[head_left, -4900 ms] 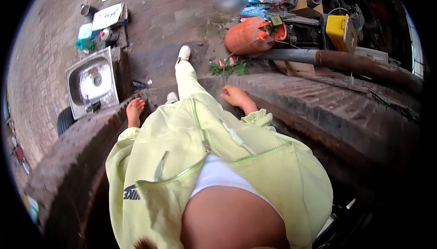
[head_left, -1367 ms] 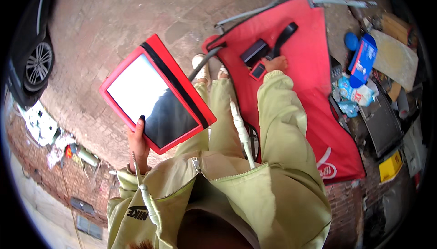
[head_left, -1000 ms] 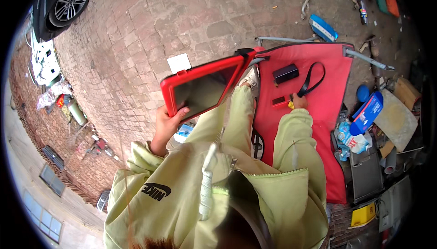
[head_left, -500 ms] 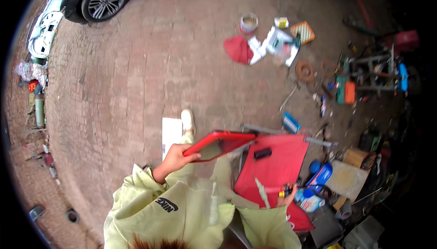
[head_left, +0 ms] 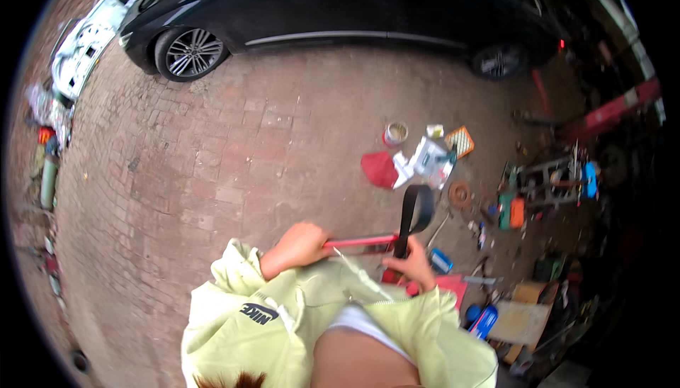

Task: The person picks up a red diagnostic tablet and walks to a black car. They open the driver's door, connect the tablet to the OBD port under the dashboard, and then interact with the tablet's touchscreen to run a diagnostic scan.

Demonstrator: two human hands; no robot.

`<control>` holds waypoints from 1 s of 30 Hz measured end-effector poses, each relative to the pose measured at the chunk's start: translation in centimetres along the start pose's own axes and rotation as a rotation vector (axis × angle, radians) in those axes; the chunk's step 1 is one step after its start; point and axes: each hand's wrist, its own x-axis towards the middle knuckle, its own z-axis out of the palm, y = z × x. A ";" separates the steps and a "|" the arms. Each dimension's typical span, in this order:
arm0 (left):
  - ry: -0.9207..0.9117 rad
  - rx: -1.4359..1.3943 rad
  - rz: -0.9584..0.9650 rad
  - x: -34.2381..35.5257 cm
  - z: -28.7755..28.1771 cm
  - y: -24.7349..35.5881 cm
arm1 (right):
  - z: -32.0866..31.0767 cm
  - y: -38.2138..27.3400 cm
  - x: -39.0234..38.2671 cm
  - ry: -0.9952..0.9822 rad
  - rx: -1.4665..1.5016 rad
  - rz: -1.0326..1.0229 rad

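My left hand (head_left: 300,245) is closed on the end of a red-cased tablet (head_left: 360,243), now seen almost edge-on in front of my light green jacket. My right hand (head_left: 417,266) is closed on a black strap (head_left: 405,221) at the tablet's right end, with the strap's loop standing up above it. Whether the fingers also grip the tablet is unclear. A red shape just under that hand is too blurred to name. Part of a red folding chair (head_left: 453,285) shows behind my right sleeve, mostly hidden.
A black car (head_left: 319,12) stands across the top. Mid-ground lie a bucket (head_left: 395,133), a red cloth (head_left: 377,170) and white packaging (head_left: 425,158). Tools, a metal frame (head_left: 549,179) and cardboard (head_left: 528,292) crowd the right. Pale panels (head_left: 78,58) and a green cylinder (head_left: 49,179) line the left.
My view has swung up toward the car. My right hand has lifted the strap from the red chair to the tablet. My left hand has brought the tablet closer to edge-on.
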 end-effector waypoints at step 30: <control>0.381 0.143 0.167 99.1 -41.3 -29.0 | -34.8 -11.9 63.9 0.826 1.112 -0.129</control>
